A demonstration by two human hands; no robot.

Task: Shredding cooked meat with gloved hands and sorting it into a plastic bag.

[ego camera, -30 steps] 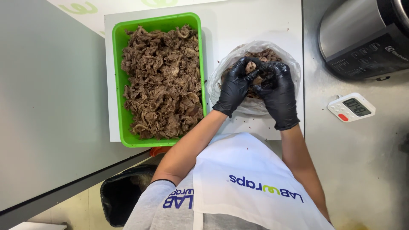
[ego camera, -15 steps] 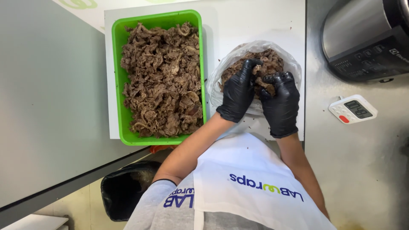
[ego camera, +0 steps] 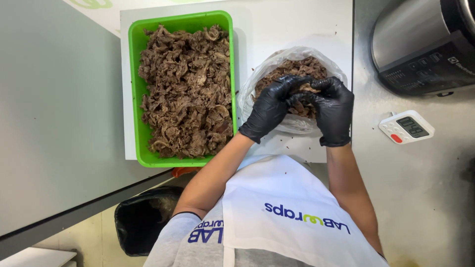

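Your left hand and right hand, both in black gloves, meet over the clear plastic bag of brown shredded meat in the middle of the frame. Your fingers pinch a clump together so it stays in the bag. The green plastic tray of meat sits close on the left, on the white counter.
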